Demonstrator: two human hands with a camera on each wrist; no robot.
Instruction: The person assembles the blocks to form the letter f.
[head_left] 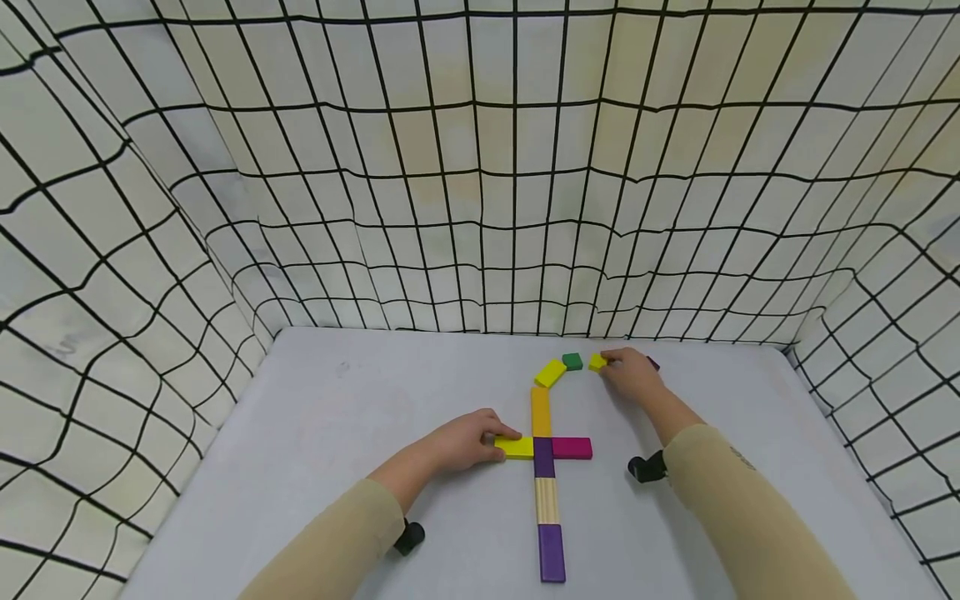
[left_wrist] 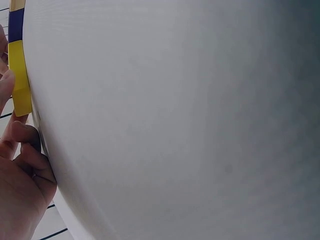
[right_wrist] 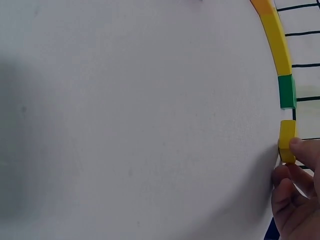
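My left hand [head_left: 468,439] grips a long yellow block [head_left: 517,448] by its sides, its end against the upper dark purple block [head_left: 543,457]. From that block's other side a magenta block [head_left: 572,448] sticks out. My right hand [head_left: 634,377] pinches a small yellow block [right_wrist: 287,134] between thumb and fingers, a short gap from the green block [right_wrist: 286,91]. Left of the green block, a slanted yellow block [head_left: 551,372] leads down to an orange block [head_left: 541,412], which meets the purple block's top.
Below the crossing, a pale wooden block [head_left: 547,501] and another purple block [head_left: 551,553] continue the column. A dark block [head_left: 654,363] shows partly behind my right hand. Black netting [head_left: 517,225] hangs over pale walls around the white table [head_left: 360,383].
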